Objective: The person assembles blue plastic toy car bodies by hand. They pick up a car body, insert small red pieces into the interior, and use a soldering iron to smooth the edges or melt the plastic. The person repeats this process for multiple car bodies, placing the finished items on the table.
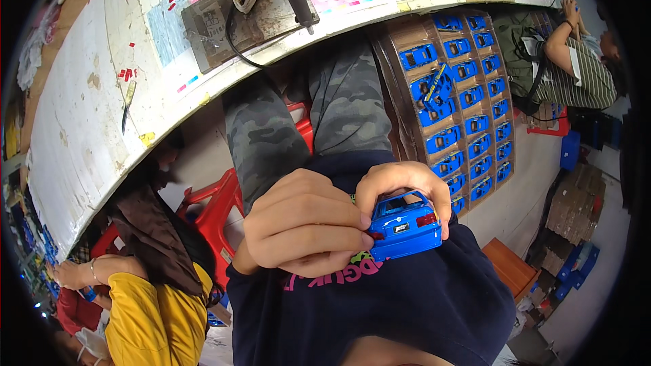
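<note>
Both hands grip a blue toy car (405,226) against the chest: right hand (405,183) curls over its roof from 12 o'clock, left hand (305,224) pinches its end at 9. Its long axis runs 9–3. Tray of cars (456,105) lies at 1 o'clock.

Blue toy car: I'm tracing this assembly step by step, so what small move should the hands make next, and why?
Probably steady the blue toy car while the left hand presses at its rear corner: the right hand already wraps over its roof, and the left fingertips pinch right there.
</note>
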